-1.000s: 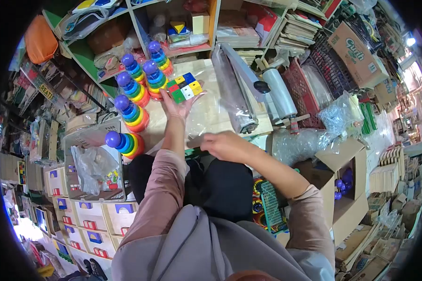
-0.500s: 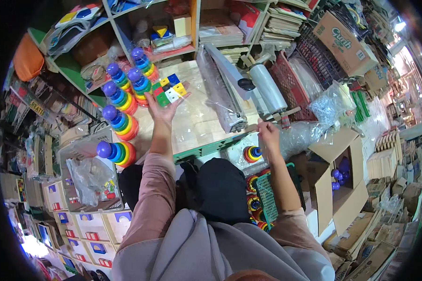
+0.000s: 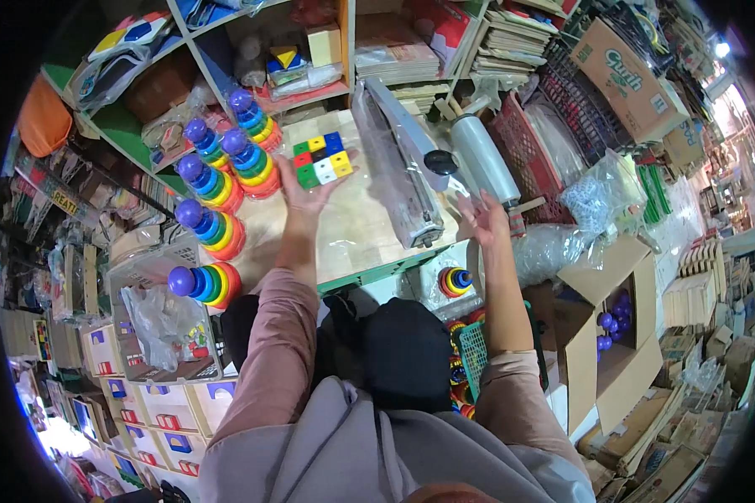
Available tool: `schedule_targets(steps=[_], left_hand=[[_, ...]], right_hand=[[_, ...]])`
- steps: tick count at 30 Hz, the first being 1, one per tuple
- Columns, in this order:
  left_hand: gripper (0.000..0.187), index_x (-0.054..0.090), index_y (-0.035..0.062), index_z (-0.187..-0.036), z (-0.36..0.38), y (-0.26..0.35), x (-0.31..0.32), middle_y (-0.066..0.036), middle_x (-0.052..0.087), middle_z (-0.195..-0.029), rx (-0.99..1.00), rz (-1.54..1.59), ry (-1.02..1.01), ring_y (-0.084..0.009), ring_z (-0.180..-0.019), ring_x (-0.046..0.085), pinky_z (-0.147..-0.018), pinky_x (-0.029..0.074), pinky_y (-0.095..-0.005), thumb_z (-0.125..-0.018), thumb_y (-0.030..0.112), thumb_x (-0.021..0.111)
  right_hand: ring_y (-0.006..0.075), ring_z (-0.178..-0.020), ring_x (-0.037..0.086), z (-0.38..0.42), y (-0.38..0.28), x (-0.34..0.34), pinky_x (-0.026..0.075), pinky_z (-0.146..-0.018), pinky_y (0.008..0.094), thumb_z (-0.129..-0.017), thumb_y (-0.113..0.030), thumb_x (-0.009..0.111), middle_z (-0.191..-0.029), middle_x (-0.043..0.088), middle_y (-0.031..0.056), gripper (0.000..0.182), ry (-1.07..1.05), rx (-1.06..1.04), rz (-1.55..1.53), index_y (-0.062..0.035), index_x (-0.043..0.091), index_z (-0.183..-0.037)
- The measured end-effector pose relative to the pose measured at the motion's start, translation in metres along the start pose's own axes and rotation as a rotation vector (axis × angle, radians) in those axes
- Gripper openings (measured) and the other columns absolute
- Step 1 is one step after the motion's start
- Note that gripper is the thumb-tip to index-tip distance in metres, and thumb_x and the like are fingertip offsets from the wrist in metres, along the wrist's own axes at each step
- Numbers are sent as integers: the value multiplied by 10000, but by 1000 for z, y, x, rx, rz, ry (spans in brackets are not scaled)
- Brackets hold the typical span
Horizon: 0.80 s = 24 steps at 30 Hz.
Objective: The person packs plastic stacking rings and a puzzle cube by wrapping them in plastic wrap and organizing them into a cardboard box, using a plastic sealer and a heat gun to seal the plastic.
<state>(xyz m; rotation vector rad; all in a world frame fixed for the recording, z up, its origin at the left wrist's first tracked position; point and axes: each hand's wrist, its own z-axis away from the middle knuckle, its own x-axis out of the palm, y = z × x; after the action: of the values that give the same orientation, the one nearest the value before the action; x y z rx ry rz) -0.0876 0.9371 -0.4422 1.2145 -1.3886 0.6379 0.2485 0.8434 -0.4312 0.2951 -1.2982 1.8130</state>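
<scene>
My left hand point(image 3: 309, 189) is wrapped round the near side of a flat set of coloured blocks point(image 3: 321, 159), in red, green, yellow, white, blue and black, above the wooden tabletop point(image 3: 344, 230). To its left stand several wrapped ring towers point(image 3: 256, 168) with purple balls on top. My right hand point(image 3: 485, 220) has its fingers apart and nothing in it. It is beside the near end of a plastic roll point(image 3: 484, 159), to the right of the long sealing machine point(image 3: 398, 168) with its black knob point(image 3: 440, 163).
Shelves point(image 3: 352, 50) rise behind the table. A grey crate point(image 3: 168, 327) with plastic bags is at the left. Right of my body are a green basket point(image 3: 473, 356), an open carton point(image 3: 580, 369) with purple balls, and a red crate point(image 3: 524, 155). Another ring stack point(image 3: 455, 282) lies below the table edge.
The blocks and my left hand have shifted slightly right in view. My right hand has gone from loosely curled to spread, with its fingers higher beside the roll. The view has moved a little.
</scene>
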Motion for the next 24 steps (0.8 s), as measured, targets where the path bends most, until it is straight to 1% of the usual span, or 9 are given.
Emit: schedule_targets(steps=[1, 5, 11, 13, 15, 18, 20, 22, 24], left_hand=[[1025, 195, 7, -1378, -3, -7, 0, -304, 245, -1377, 12, 14, 57, -516, -1256, 230, -988, 187, -675, -717, 768, 378], [1004, 255, -2, -1354, -14, -27, 12, -307, 309, -1342, 2, 115, 105, -526, -1213, 304, -977, 225, -669, -720, 767, 376], [989, 273, -50, -1334, -14, -43, 14, -309, 349, -1313, 38, 85, 190, -492, -1195, 359, -992, 262, -618, -737, 722, 434], [986, 271, -43, -1338, -14, -41, 14, -305, 347, -1318, 20, 111, 149, -483, -1205, 353, -990, 260, -622, -738, 723, 431], [988, 270, -27, -1348, -16, -38, 10, -295, 338, -1332, -18, 101, 93, -455, -1224, 349, -986, 257, -627, -735, 734, 420], [977, 268, -31, -1346, -18, -38, 8, -297, 333, -1334, -30, 144, 68, -462, -1224, 344, -967, 289, -631, -752, 736, 386], [994, 255, -27, -1353, -18, -38, 9, -299, 323, -1340, -12, 78, 52, -457, -1229, 341, -963, 289, -635, -744, 750, 373], [1010, 253, -24, -1356, -20, -37, 6, -302, 316, -1343, -46, 128, 71, -451, -1234, 339, -969, 280, -635, -734, 765, 359], [1023, 254, -17, -1359, -23, -36, 8, -296, 317, -1345, -55, 123, 72, -444, -1237, 340, -976, 268, -634, -723, 778, 354]], right_hand=[[291, -912, 606, -13, 1, -13, 541, -809, 406, -837, -104, 563, -976, 592, 173, 245, -15, 16, 20, 39, 482, -1017], [300, -889, 610, -49, -15, -47, 552, -773, 401, -806, -40, 589, -957, 594, 172, 305, -105, -167, -81, 43, 434, -1055], [262, -920, 600, -13, -25, -45, 511, -776, 345, -735, 9, 649, -917, 588, 149, 449, 220, -201, 446, 56, 406, -1110], [278, -954, 573, -16, -35, -41, 457, -826, 354, -691, 9, 665, -925, 582, 163, 560, 475, -890, 1311, 70, 389, -1174], [302, -962, 549, -38, -48, -9, 422, -848, 367, -683, 1, 652, -958, 580, 154, 518, 312, -1313, 1365, 39, 463, -1163], [250, -956, 557, -81, -45, 71, 412, -863, 333, -762, -81, 621, -993, 613, 113, 258, -128, -1005, 1235, -33, 617, -1015], [164, -979, 544, -107, -28, 113, 400, -863, 290, -846, -100, 558, -1027, 624, 96, 255, -475, -647, 1166, -30, 598, -1088], [165, -1021, 524, -125, -11, 145, 385, -892, 287, -863, -97, 535, -1069, 605, 98, 265, -399, -235, 1161, -20, 586, -1111], [147, -872, 553, -159, 16, 150, 431, -785, 269, -873, -79, 515, -927, 618, 69, 274, -740, -285, 938, -5, 573, -1130]])
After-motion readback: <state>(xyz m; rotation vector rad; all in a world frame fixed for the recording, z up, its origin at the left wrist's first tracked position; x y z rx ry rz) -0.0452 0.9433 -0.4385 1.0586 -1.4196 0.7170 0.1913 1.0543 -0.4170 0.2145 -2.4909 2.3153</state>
